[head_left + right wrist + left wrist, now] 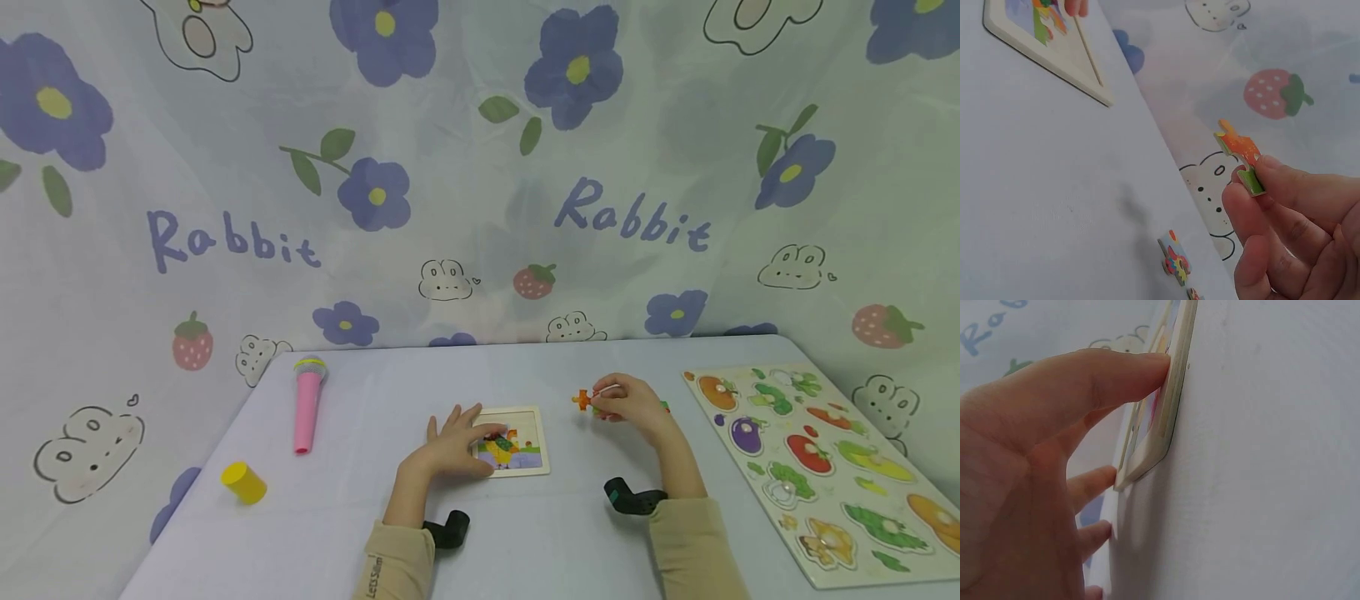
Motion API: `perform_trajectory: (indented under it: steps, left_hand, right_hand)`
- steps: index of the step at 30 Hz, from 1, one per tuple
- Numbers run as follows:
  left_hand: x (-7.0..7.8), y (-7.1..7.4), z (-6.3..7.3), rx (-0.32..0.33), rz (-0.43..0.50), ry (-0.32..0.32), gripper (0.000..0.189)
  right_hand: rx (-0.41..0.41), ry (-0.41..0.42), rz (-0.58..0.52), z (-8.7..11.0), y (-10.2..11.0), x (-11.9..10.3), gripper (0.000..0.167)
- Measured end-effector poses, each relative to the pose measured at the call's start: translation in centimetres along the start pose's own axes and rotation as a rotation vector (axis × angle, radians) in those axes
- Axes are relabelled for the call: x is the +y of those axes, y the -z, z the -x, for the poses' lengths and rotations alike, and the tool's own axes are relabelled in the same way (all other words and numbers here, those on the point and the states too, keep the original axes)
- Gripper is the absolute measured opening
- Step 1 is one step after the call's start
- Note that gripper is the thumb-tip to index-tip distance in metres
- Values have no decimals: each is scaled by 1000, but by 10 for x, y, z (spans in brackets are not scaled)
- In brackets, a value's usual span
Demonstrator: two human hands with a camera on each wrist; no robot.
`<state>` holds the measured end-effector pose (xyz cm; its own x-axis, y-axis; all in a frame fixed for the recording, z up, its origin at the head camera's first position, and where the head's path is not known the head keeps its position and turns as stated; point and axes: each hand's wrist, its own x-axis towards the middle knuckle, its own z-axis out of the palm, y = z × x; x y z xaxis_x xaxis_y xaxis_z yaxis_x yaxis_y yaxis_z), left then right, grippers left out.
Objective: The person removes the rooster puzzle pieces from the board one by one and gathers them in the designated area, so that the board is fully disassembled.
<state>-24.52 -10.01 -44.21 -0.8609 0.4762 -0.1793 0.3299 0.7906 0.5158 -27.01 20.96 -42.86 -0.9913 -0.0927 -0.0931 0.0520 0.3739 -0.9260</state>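
While I've got the left hand (448, 446) spread over the left side of the puzzle tray (541, 442) — thumb touching its rim — I'm seeing the right hand (633, 406) pinch an orange-and-green piece (1244, 149) up off the surface (532, 537). Some loose pieces (1174, 257) lie near the right hand, the vegetable board (828, 500) sits to its right — pink mic (306, 408)'s well left of the left hand.

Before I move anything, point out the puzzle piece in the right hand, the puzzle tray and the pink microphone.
Puzzle piece (1245, 150): right wrist view, on its orange part.
Puzzle tray (517, 419): head view, on bare surface near its far edge.
Pink microphone (306, 412): head view, mid-handle.
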Motion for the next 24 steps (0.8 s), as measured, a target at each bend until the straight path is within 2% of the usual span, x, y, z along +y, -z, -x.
perform_trajectory:
  steps: [13, 24]
  left_hand:
    - [-1, -1, 0, 9, -4, -4, 60]
    - [-1, -1, 0, 11, -12, -5, 60]
  right_hand:
    - [66, -3, 15, 6, 22, 11, 38]
    - [125, -62, -7, 11, 33, 14, 43]
